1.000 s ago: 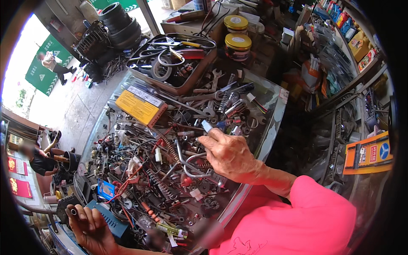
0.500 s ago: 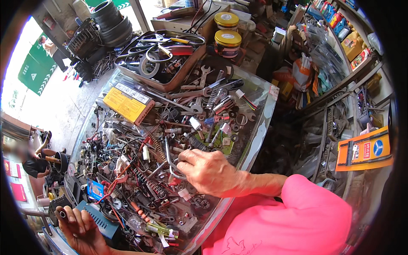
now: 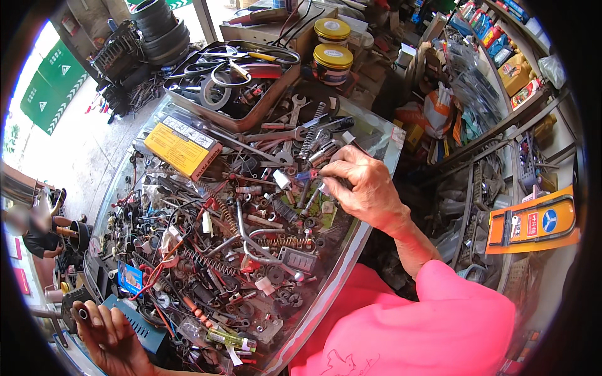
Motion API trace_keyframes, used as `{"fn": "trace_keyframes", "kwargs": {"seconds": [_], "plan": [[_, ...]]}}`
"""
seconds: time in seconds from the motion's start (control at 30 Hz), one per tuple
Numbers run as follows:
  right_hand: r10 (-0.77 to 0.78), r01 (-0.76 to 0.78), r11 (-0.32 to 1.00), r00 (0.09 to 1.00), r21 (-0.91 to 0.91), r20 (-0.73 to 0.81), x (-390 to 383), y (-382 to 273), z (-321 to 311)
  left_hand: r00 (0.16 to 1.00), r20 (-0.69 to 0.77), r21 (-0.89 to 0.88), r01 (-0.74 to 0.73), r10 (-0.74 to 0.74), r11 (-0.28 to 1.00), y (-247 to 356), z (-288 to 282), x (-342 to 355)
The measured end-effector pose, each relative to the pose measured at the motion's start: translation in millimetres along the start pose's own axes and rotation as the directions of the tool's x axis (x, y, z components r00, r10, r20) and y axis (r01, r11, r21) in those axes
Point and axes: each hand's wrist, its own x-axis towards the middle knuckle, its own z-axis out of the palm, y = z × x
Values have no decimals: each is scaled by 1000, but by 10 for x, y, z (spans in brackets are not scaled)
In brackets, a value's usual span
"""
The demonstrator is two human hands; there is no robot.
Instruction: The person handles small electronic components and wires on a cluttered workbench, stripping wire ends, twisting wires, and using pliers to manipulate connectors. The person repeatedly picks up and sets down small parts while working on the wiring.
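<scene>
My left hand [image 3: 116, 335] is at the lower left with its fingers curled round a small dark tubular piece [image 3: 83, 313], whose round end faces up. Over the right side of a glass-topped table [image 3: 370, 216], my right hand [image 3: 367, 185] reaches down into the small parts with thumb and fingers drawn together. Its fingertips are beside a blue-and-red small part [image 3: 306, 175]; what they pinch, if anything, cannot be made out. A bent metal rod [image 3: 249, 241] lies among springs, bolts and washers, nearer than my right hand. Close by are a white plastic connector [image 3: 281, 180] and a coil spring [image 3: 307, 141].
A yellow box [image 3: 182, 147] lies on the heap's far left. Behind it stands a tray [image 3: 251, 119] of tools, tape and cables. Two yellow-lidded tubs [image 3: 332, 56] are at the back. Shelves [image 3: 476, 147] with packages line the right. A person [image 3: 41, 229] sits at far left.
My right hand has left the bent metal rod and moved right and farther away over the small parts. My left hand still holds the tubular piece. The view has shifted slightly.
</scene>
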Motion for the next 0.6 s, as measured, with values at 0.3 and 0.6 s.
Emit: {"fn": "trace_keyframes", "kwargs": {"seconds": [0.3, 0.6], "plan": [[-63, 58, 998, 975, 29, 211, -35, -60, 35, 1000, 12, -2, 16, -16, 1000, -8, 21, 12], [-142, 152, 988, 965, -30, 219, 30, -138, 88, 996, -78, -8, -49, 48, 999, -56, -96, 59]]}}
